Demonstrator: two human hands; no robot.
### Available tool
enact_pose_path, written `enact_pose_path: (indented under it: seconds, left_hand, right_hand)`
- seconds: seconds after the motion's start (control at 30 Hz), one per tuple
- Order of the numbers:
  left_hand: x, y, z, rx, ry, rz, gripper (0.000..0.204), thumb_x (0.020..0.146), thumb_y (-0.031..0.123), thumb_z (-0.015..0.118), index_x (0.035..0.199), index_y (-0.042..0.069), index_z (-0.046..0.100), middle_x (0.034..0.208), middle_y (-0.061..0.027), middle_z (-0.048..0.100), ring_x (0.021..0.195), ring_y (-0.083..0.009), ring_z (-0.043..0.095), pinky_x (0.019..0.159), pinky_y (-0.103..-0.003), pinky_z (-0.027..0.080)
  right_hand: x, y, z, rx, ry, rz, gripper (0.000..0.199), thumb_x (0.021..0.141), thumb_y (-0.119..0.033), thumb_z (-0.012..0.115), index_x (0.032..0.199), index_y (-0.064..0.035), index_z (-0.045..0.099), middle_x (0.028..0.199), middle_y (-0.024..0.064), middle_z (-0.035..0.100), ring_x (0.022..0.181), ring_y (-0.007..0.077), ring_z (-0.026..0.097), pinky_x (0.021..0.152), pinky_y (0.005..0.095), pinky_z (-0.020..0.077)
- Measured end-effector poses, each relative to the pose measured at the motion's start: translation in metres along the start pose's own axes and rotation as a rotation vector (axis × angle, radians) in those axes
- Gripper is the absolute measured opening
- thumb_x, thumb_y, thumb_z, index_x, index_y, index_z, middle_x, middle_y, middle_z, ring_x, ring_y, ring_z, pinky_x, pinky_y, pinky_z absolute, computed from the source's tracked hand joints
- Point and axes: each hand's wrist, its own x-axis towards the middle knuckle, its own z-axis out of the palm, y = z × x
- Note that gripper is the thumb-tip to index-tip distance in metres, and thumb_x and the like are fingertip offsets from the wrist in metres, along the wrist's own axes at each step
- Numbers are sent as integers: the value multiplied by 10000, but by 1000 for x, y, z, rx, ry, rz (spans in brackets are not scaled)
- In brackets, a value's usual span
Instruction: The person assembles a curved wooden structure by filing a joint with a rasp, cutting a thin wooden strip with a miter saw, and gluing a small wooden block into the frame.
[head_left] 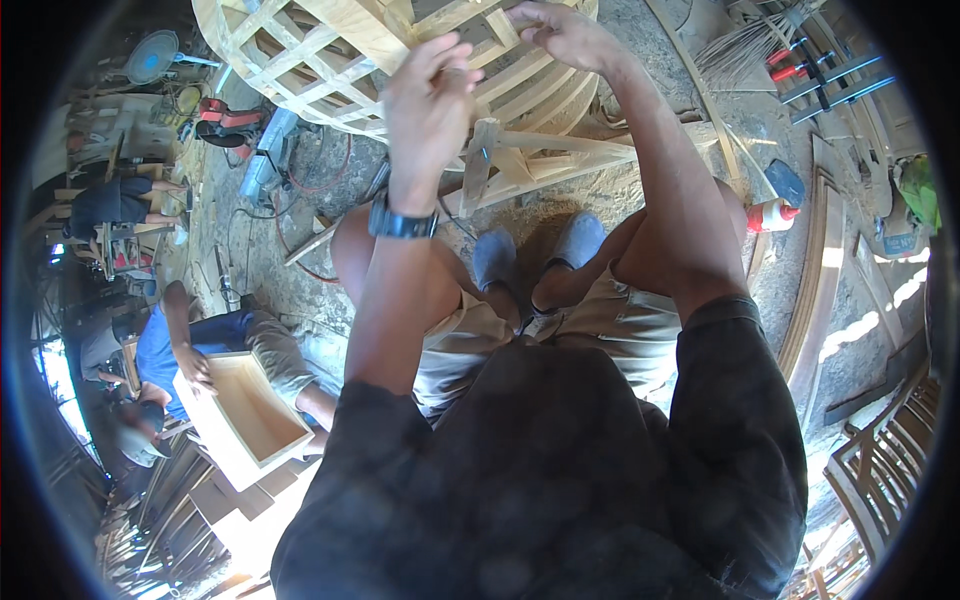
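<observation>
A pale wooden lattice frame (300, 50) of crossed slats stands in front of my knees, curved at its edge. My left hand (430, 100), with a dark watch on its wrist, is raised before the frame, fingers curled; what it holds I cannot tell. My right hand (560, 30) grips a slat at the top of the frame. I am seated, and my grey shoes (535, 255) rest on the dirt floor below.
A person in blue (170, 345) at the left holds a wooden box (250, 410). A fan (152, 55) and power tools (235, 120) with cables lie at the upper left. Curved wooden strips (815, 290) and chair frames (885, 470) stand at the right, near a red-and-white bottle (775, 213).
</observation>
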Motion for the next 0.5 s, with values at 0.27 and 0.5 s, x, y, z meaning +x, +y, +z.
enact_pose_path:
  seconds: [0.27, 0.5]
  left_hand:
    - [3, -11, 37, 379, 104, -25, 476, 1013, 304, 578, 1304, -72, 562, 1189, -235, 683, 1177, -287, 636, 1034, -386, 473]
    - [57, -54, 84, -80, 392, -79, 190, 1028, 125, 532, 1041, -31, 640, 828, -47, 620, 699, -133, 511, 690, -317, 459]
  right_hand:
    - [10, -38, 9, -253, -113, 207, 292, 1015, -351, 533, 1166, -111, 602, 1120, 126, 632, 1135, 295, 561, 1028, 476, 382]
    - [16, -19, 9, -395, -61, 68, 390, 1014, -346, 513, 1308, -109, 607, 1264, 193, 608, 1217, 353, 550, 1052, 463, 440]
